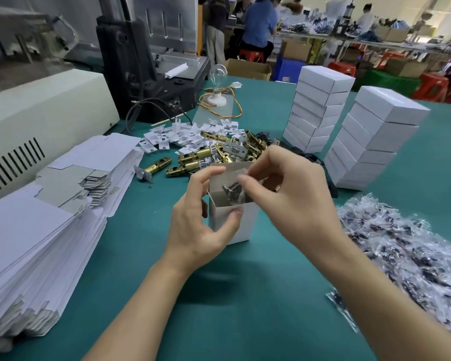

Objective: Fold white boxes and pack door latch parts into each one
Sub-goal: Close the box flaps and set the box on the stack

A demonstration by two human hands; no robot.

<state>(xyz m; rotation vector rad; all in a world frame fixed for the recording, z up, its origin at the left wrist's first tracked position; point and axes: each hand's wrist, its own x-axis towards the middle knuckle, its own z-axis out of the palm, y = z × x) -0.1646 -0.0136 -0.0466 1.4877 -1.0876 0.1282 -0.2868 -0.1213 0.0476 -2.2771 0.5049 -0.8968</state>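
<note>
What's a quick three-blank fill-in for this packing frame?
1. The left hand grips the open white box; the ___ hand pinches a clear screw bag at its mouth.
2. Closed white boxes stand in ___ stacks.
3. Flat box blanks are piled on the person's ___ side.
Missing words: right; two; left.

On my green desk (245,295) I see a clear light bulb (218,71) upright in a white socket (215,99), coloured wires (235,110) looping beside it. A dark machine (130,82) rises behind, with a cream vented housing (44,100) to its left. Beyond sit a person in blue (261,24) and red stools (432,84).
</note>
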